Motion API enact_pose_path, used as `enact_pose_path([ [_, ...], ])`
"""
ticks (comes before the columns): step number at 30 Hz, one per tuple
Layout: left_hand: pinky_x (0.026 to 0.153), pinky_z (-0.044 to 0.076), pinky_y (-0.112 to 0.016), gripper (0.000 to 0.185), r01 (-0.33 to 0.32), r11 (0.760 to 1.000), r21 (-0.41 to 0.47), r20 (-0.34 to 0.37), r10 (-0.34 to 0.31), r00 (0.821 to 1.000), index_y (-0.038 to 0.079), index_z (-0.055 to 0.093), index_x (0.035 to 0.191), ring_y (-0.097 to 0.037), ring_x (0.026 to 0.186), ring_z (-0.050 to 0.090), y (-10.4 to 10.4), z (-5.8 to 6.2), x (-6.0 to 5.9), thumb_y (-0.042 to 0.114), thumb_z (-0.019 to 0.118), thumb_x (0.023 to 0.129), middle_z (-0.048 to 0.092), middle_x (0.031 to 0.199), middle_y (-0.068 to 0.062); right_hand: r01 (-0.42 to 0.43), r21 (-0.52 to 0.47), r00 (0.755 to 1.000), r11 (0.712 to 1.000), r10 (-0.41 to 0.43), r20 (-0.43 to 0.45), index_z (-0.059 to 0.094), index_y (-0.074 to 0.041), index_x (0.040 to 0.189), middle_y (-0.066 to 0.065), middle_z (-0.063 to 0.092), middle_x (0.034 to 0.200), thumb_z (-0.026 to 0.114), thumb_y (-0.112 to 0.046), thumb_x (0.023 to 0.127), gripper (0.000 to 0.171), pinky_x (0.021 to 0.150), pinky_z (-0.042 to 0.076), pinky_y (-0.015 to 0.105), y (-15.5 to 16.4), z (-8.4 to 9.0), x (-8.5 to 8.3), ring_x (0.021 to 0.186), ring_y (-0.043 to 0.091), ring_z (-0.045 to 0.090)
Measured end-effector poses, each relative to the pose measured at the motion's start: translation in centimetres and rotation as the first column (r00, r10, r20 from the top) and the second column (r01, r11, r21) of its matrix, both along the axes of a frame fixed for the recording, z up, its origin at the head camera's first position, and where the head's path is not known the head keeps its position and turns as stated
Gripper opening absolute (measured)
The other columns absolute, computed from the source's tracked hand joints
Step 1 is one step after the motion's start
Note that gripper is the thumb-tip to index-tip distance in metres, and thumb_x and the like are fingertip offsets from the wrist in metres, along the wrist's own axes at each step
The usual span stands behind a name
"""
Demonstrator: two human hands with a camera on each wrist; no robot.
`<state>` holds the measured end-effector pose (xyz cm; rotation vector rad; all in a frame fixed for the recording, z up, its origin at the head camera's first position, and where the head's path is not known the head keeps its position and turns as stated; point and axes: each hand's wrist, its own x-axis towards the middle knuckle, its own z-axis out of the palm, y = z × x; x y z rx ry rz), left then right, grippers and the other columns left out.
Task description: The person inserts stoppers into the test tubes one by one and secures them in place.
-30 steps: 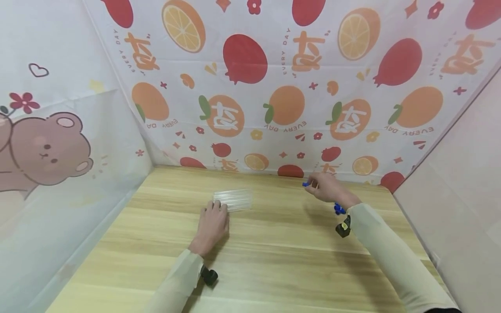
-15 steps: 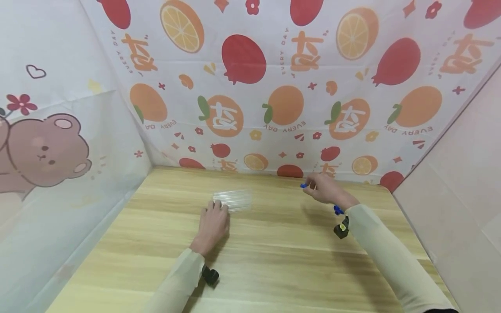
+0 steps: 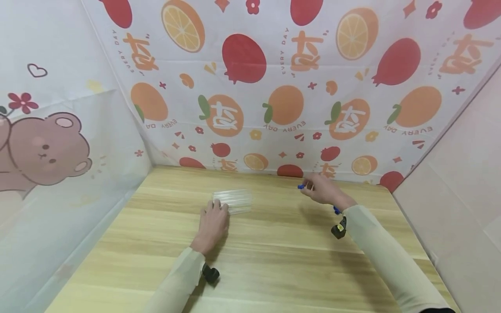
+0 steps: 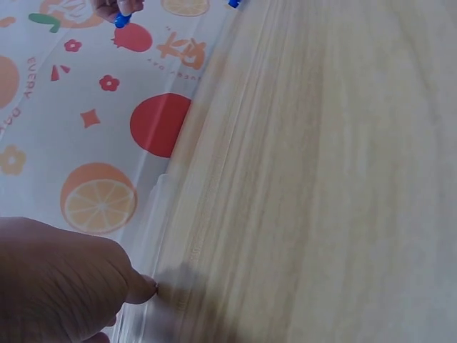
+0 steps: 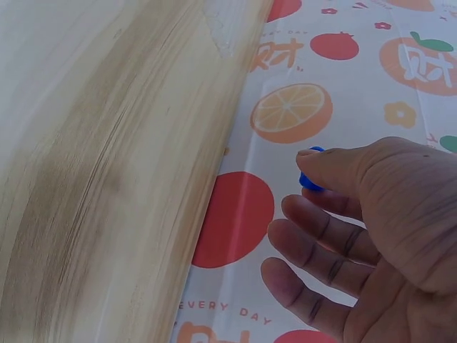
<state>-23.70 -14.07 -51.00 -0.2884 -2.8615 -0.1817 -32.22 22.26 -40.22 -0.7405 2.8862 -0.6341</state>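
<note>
Clear plastic tubes (image 3: 237, 200) lie side by side in a flat row on the wooden table, left of centre at the back. My left hand (image 3: 213, 224) rests over their near left corner, fingertips on them. In the left wrist view its thumb sits at the edge of a clear tube (image 4: 161, 196); the other fingers are mostly hidden. To the right, my right hand (image 3: 322, 189) is raised above the table near the back wall. Between thumb and index finger it pinches a small blue cap (image 5: 312, 179); its other fingers are loosely bent.
More small blue pieces (image 3: 336, 210) lie on the table, partly behind the right wrist. A fruit-print sheet (image 3: 274, 139) hangs along the table's back edge. Another sheet with a printed bear (image 3: 48, 150) closes the left side, and a pale wall (image 3: 462, 174) the right.
My right hand has drifted slightly left with the blue cap, a little nearer the tubes. The left hand and the tubes have stayed in place.
</note>
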Motion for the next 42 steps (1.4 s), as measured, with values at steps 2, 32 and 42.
enact_pose_path([
  [2, 0.067, 0.052, -0.046, 0.013, 0.002, 1.000, 0.010, 0.007, -0.002, 1.000, 0.004, 0.061, 0.096, -0.031, 0.090, 0.049, 0.0, 0.0, 0.0, 0.007, 0.069, 0.085, 0.054, 0.096, -0.015, -0.001, 0.002, 1.000, 1.000, 0.001, 0.002, 0.069, -0.010, 0.104, 0.006, 0.071, 0.098, 0.068, -0.024, 0.097, 0.016, 0.073, 0.057, 0.033, -0.1, 0.2, 0.1, 0.086, 0.018, 0.066],
  [32, 0.060, 0.058, -0.046, 0.035, -0.004, 1.000, -0.014, -0.047, 0.003, 0.999, 0.006, 0.064, 0.105, -0.036, 0.098, 0.056, 0.3, 0.9, 0.8, -0.012, 0.072, 0.076, 0.061, 0.118, -0.021, -0.038, -0.047, 0.998, 0.998, 0.035, -0.060, 0.071, -0.008, 0.101, 0.005, 0.070, 0.093, 0.069, -0.022, 0.097, 0.015, 0.073, 0.055, 0.033, -1.0, -0.7, 0.6, 0.084, 0.017, 0.064],
  [42, 0.050, 0.048, -0.037, 0.009, 0.032, 0.998, 0.054, -0.141, -0.024, 0.990, 0.008, 0.063, 0.102, -0.031, 0.083, 0.057, 0.7, 2.5, 0.6, 0.013, 0.066, 0.096, 0.063, 0.117, -0.020, -0.027, -0.077, 0.998, 0.997, 0.023, -0.057, 0.070, -0.009, 0.104, 0.007, 0.069, 0.097, 0.068, -0.022, 0.097, 0.015, 0.076, 0.056, 0.035, -1.1, -0.2, 0.8, 0.086, 0.019, 0.064],
])
